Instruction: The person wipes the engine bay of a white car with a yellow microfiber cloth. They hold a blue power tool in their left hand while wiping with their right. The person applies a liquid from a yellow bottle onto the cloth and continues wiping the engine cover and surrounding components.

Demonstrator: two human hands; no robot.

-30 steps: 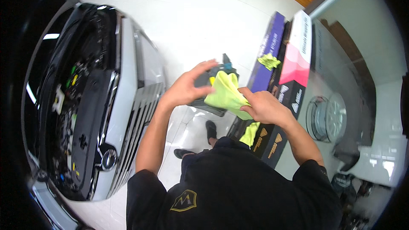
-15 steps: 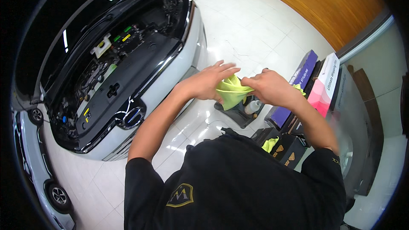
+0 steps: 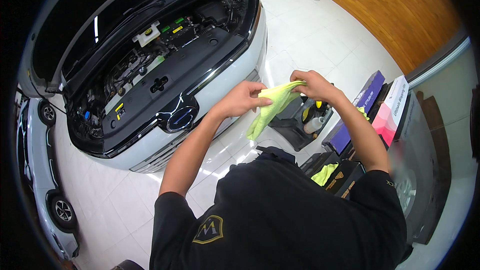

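A yellow-green cloth [image 3: 272,104] is stretched between my two hands, in front of my chest. My left hand [image 3: 245,99] pinches its left side between thumb and fingers, and a loose fold hangs down below. At the upper right corner my right hand [image 3: 314,86] grips the cloth with curled fingers. Beyond and to the left stands a white car [image 3: 220,90] with its hood raised and the engine bay showing. Below the cloth, to the right, a dark tray [image 3: 287,131] holds a spray bottle [image 3: 313,125] and other items partly hidden by my hands.
Long boxes, one purple [image 3: 345,132] and one white and pink [image 3: 392,110], lie at the right. Another yellow-green cloth [image 3: 325,174] rests on a black box [image 3: 345,177]. A second car [image 3: 42,170] stands at far left. A wooden wall [image 3: 390,10] curves along the back right.
The bunched cloth is now spread out more between my hands, with a fold hanging lower. My hands have shifted slightly, and the view has turned so the car appears further right.
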